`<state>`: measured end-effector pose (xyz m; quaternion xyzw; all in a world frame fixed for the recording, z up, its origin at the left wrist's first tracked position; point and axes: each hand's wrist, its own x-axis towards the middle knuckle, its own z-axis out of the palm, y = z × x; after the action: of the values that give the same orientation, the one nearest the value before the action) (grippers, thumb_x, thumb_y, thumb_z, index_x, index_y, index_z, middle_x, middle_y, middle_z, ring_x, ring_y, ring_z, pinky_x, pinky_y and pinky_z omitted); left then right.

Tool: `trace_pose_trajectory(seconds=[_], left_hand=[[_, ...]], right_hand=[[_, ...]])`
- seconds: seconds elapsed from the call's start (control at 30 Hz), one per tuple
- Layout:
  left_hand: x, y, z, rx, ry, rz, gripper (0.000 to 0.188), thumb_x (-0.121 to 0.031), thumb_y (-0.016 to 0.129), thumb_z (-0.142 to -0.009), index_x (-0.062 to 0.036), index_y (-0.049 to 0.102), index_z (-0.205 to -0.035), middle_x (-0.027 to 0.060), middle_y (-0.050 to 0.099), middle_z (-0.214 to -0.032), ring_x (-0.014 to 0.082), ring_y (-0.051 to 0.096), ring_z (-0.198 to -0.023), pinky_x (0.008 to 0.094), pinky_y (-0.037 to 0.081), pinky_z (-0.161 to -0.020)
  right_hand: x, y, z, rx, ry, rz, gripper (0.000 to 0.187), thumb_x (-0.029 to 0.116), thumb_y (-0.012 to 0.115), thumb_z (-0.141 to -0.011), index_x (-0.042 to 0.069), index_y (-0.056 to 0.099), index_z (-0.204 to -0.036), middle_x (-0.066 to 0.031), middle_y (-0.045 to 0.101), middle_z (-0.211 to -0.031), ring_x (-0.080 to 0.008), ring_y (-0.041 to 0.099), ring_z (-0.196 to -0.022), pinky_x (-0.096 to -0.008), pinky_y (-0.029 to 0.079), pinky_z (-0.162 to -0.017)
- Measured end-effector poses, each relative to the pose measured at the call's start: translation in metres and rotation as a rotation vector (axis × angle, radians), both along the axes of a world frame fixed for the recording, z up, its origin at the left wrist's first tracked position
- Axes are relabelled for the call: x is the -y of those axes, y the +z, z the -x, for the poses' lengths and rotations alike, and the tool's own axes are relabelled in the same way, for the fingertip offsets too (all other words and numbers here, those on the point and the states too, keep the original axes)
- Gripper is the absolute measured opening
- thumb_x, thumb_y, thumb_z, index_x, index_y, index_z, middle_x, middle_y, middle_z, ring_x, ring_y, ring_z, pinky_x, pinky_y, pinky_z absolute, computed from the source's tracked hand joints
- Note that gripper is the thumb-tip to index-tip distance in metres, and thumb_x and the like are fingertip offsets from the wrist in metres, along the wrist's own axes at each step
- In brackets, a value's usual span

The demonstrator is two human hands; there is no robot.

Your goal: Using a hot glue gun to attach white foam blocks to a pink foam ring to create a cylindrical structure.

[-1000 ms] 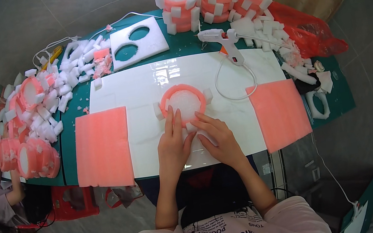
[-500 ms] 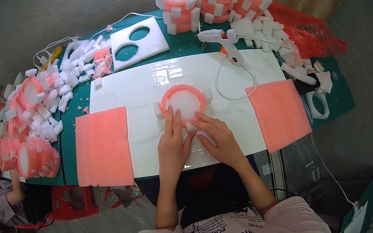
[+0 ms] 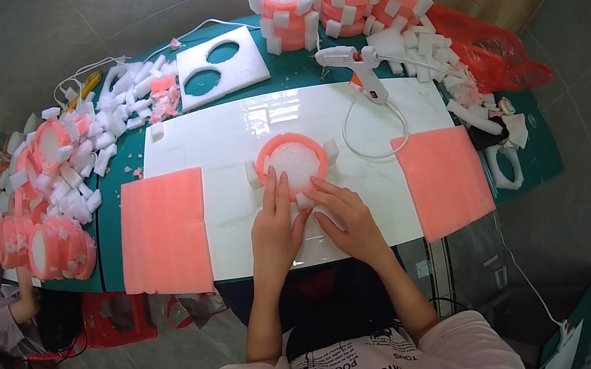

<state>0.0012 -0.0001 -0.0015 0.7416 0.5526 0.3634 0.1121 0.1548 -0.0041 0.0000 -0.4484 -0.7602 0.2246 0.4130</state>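
Note:
A round pink foam ring (image 3: 288, 139) with a white foam disc (image 3: 298, 164) inside lies in the middle of the white board. Small white foam blocks stand out from its rim: a left block (image 3: 252, 175), a right block (image 3: 331, 151) and a near block (image 3: 304, 201). My left hand (image 3: 275, 228) holds the ring's near left side, fingers stretched over the rim. At the near right side, my right hand (image 3: 348, 216) grips the ring, its fingertips beside the near block. Both thumbs point toward each other below that block; what they touch is partly hidden.
A white glue gun (image 3: 362, 68) with a looped cord lies behind the ring. Pink foam sheets (image 3: 165, 234) (image 3: 445, 183) flank the white board (image 3: 225, 137). White scraps (image 3: 83, 153), finished rings (image 3: 286, 10), a two-hole foam panel (image 3: 246, 75) and a red bag (image 3: 484, 51) surround it. Another person (image 3: 4, 311) sits left.

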Motion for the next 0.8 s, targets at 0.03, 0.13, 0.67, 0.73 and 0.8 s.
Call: trace_pose_trajectory(seconds=[0.03,0.13,0.67,0.73,0.8], left_hand=[[0.0000,0.0001,0.0002,0.000,-0.001,0.000,0.060,-0.015,0.068,-0.077,0.0030,0.042,-0.128,0.0219,0.036,-0.138,0.0357,0.061,-0.085,0.0362,0.050,-0.070],[0.0000,0.0004,0.0005,0.000,-0.002,-0.002,0.060,-0.015,0.068,-0.077,0.0029,0.042,-0.128,0.0218,0.036,-0.138,0.0356,0.061,-0.085,0.0361,0.051,-0.069],[-0.0001,-0.0024,0.0009,-0.011,0.006,-0.005,0.060,-0.018,0.068,-0.078,0.0024,0.043,-0.128,0.0209,0.037,-0.138,0.0341,0.061,-0.080,0.0351,0.050,-0.066],[-0.0001,-0.0021,0.0007,-0.009,0.004,-0.014,0.060,-0.018,0.068,-0.078,0.0024,0.043,-0.128,0.0209,0.037,-0.138,0.0343,0.061,-0.080,0.0354,0.050,-0.066],[0.0001,-0.0016,0.0006,-0.004,0.004,-0.007,0.060,-0.018,0.068,-0.078,0.0023,0.042,-0.128,0.0211,0.037,-0.138,0.0347,0.061,-0.081,0.0359,0.050,-0.067]], right_hand=[[0.0000,-0.0002,0.0001,0.000,-0.001,0.000,0.041,0.003,0.063,-0.078,0.008,0.057,-0.118,-0.0122,0.052,-0.127,-0.0287,0.054,-0.109,-0.0355,0.041,-0.092],[-0.0002,-0.0007,0.0002,-0.005,0.005,0.007,0.041,0.003,0.063,-0.078,0.008,0.057,-0.118,-0.0124,0.052,-0.127,-0.0290,0.054,-0.108,-0.0354,0.040,-0.092],[-0.0007,-0.0014,0.0001,0.002,0.010,-0.009,0.041,0.003,0.062,-0.078,0.008,0.056,-0.118,-0.0134,0.052,-0.127,-0.0296,0.054,-0.109,-0.0359,0.040,-0.092],[-0.0006,-0.0012,-0.0002,0.002,0.008,-0.009,0.041,0.003,0.063,-0.078,0.008,0.056,-0.118,-0.0135,0.052,-0.127,-0.0296,0.054,-0.109,-0.0359,0.040,-0.092],[-0.0003,0.0001,0.0000,0.004,0.008,0.002,0.041,0.003,0.063,-0.078,0.008,0.056,-0.118,-0.0133,0.052,-0.127,-0.0295,0.053,-0.110,-0.0359,0.040,-0.092]])
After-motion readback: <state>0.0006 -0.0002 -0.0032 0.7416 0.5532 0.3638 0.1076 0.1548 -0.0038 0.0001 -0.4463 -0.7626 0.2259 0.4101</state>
